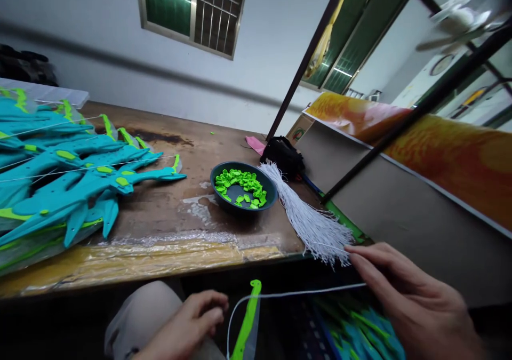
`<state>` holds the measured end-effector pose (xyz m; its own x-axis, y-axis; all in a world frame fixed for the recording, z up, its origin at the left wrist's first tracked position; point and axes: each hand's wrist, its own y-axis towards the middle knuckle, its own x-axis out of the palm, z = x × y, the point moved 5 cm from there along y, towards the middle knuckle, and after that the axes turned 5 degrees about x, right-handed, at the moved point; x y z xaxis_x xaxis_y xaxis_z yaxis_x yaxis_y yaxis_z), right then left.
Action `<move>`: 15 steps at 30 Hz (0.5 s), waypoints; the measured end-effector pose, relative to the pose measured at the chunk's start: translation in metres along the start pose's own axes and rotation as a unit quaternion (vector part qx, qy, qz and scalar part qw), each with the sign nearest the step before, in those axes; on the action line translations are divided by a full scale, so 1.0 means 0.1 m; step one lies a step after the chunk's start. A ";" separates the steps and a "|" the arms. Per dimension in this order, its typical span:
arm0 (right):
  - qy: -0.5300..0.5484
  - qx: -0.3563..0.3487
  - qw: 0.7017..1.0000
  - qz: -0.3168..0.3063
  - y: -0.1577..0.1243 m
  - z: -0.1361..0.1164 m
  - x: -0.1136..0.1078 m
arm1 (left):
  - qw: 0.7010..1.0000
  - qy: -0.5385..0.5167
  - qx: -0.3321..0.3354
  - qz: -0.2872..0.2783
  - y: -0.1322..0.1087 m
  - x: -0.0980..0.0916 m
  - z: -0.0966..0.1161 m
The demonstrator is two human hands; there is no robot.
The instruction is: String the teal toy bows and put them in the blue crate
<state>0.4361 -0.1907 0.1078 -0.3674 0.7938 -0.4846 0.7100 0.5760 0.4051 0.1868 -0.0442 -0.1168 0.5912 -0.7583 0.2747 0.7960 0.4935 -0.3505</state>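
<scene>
My right hand (416, 296) pinches thumb and forefinger together at the lower end of a bundle of white strings (304, 216), with a strand of string at the fingertips. Below those fingers a white string (312, 292) runs left, over a bright green plastic strip (251, 317) with a clear film-like edge, then curves down out of view. Just left of that strip is my left hand (196, 317), its fingers curled in toward the thumb. Whether anything is inside them is hidden. A small gap shows between this hand and the strip.
A dark round bowl (218, 194) of small green plastic pieces stands on the brown table (160, 232). Turquoise plastic parts (80, 162) with green pieces are piled at left. More turquoise and green parts (368, 328) lie below the table. A black bag (284, 154) and metal posts (308, 56) stand behind.
</scene>
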 end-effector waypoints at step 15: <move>-0.323 -0.201 0.908 0.174 -0.25 0.39 -0.09 | 0.965 -0.250 -0.046 -0.055 0.68 0.68 -0.10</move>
<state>0.4452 -0.2200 0.0715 0.3584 0.7359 -0.5744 0.3910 0.4404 0.8082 0.2801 -0.0662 -0.1309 0.5100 -0.4919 0.7056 0.8567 0.3638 -0.3657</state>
